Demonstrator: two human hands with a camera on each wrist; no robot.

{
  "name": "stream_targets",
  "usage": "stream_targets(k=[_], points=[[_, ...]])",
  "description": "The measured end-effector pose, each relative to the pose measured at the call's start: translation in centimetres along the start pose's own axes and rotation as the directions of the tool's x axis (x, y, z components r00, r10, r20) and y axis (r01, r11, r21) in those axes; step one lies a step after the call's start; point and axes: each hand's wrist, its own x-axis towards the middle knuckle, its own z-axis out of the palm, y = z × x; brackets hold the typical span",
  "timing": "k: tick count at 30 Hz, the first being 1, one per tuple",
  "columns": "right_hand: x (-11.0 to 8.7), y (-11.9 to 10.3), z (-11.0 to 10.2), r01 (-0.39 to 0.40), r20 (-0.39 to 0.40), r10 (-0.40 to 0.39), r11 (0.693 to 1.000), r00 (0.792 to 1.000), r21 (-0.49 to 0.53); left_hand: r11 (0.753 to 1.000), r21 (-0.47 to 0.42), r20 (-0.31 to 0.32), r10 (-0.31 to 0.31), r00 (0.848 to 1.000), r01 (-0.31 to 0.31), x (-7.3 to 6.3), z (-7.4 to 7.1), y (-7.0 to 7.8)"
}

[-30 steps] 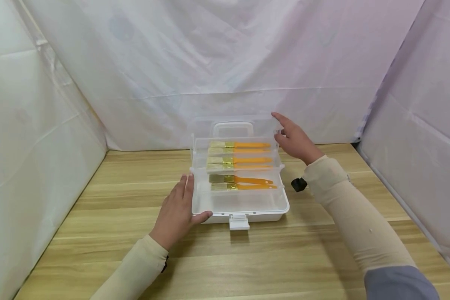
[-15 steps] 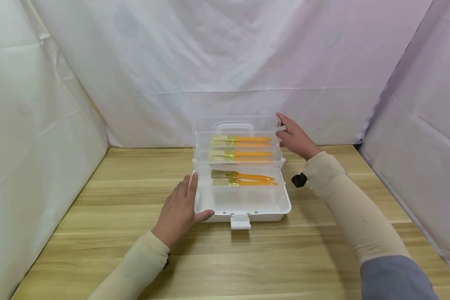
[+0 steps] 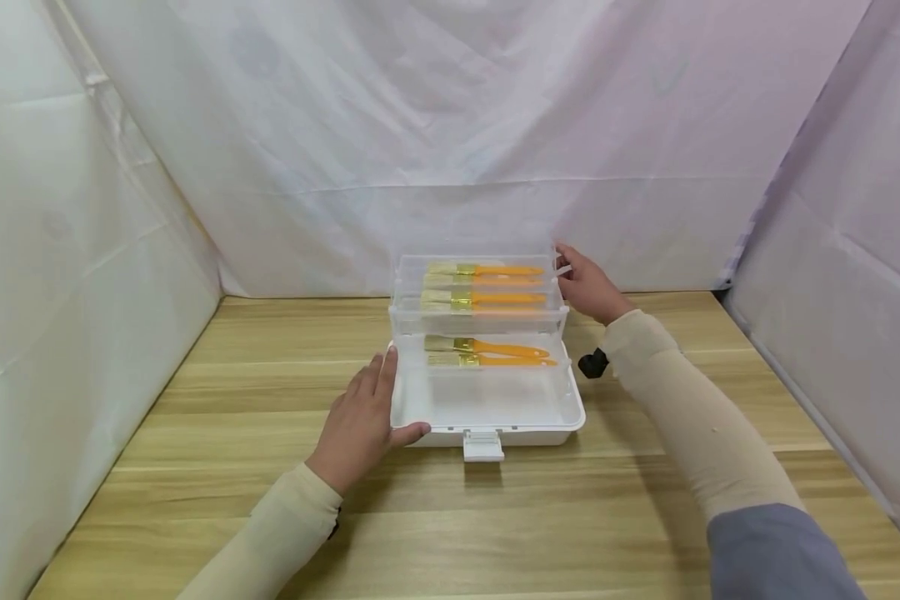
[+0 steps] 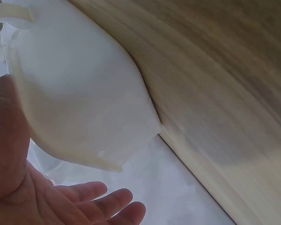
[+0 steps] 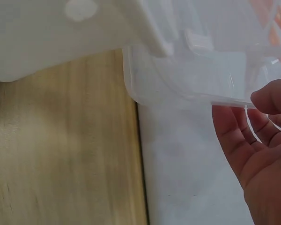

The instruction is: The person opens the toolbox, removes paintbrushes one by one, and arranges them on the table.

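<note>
A white plastic storage box (image 3: 495,408) with fold-out trays stands on the table. My left hand (image 3: 356,421) rests against its front left corner, fingers straight along the side, thumb at the front rim. In the left wrist view those fingers (image 4: 93,206) are extended beside the white wall. My right hand (image 3: 591,287) pinches the right edge of the clear lid (image 5: 178,79) between thumb and fingers. The lid is tipped back behind the raised trays. Several paintbrushes (image 3: 506,297) with orange handles lie in the clear upper trays; two more brushes (image 3: 510,350) lie lower down.
A white latch (image 3: 483,446) hangs down at the box's front. The wooden table (image 3: 540,533) meets a white cloth backdrop (image 3: 450,125) close behind the box, and cloth walls rise on both sides. A black object (image 3: 593,363) shows below the right wrist.
My right hand has lowered the lid backward behind the box, and the trays have swung up and back with the brushes in them. My left hand stays at the corner.
</note>
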Motion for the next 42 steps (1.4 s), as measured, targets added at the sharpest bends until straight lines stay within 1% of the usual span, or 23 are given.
stream_targets(k=[3,9,14,17,20,21,26,27,28,34,37,38,40,42], points=[[0.2,0.6,0.3,0.006,-0.001,-0.006,1.000,1.000,-0.004,1.000,0.003,0.008,-0.007,1.000,0.007,0.0,0.0,0.0],[0.4,1.7,0.9,0.012,-0.002,-0.012,0.998,1.000,-0.065,1.000,-0.005,0.003,-0.004,1.000,0.004,0.2,0.0,0.1],[0.4,2.8,1.2,-0.014,0.003,0.014,0.997,1.000,-0.069,1.000,-0.021,0.014,-0.009,1.000,0.009,0.2,0.0,0.4],[0.2,3.5,1.4,-0.040,0.013,0.041,0.997,0.999,-0.073,1.000,-0.021,0.003,-0.001,1.000,0.001,0.2,0.0,0.6],[0.0,4.0,1.6,-0.044,0.016,0.046,0.995,0.999,-0.085,1.000,-0.020,-0.003,0.005,1.000,-0.005,0.1,0.1,0.7],[-0.3,3.6,1.6,-0.043,0.019,0.044,0.996,0.999,-0.082,1.000,-0.023,-0.006,0.006,1.000,-0.006,0.1,0.1,0.7],[-0.7,3.5,1.6,-0.029,0.024,0.031,0.997,0.999,-0.072,1.000,-0.023,0.003,0.005,1.000,-0.005,0.1,0.0,0.7],[-0.8,3.5,1.6,-0.035,0.025,0.036,0.997,0.999,-0.068,1.000,-0.024,0.004,0.005,1.000,-0.005,0.1,0.0,0.7],[-0.6,4.0,1.6,-0.040,0.026,0.041,0.997,0.999,-0.069,1.000,-0.026,0.005,0.006,1.000,-0.006,0.0,0.0,0.7],[-0.7,4.6,1.7,-0.092,0.041,0.095,0.994,0.995,-0.066,0.999,-0.032,0.008,0.014,1.000,-0.014,0.0,0.1,0.7],[-0.6,4.7,1.8,-0.114,0.028,0.115,0.992,0.993,-0.059,1.000,-0.005,0.014,0.018,1.000,-0.018,0.0,0.0,0.7],[-0.6,4.7,1.9,-0.121,0.025,0.122,0.991,0.992,-0.056,1.000,0.007,0.015,0.025,1.000,-0.025,0.0,-0.1,0.8],[-0.6,4.7,2.1,-0.129,0.018,0.130,0.990,0.991,-0.051,0.998,0.036,0.006,0.059,0.998,-0.059,0.1,-0.3,0.9],[-0.6,4.7,2.2,-0.124,0.021,0.126,0.991,0.992,-0.055,0.991,0.059,-0.010,0.119,0.993,-0.118,0.0,-0.6,1.2]])
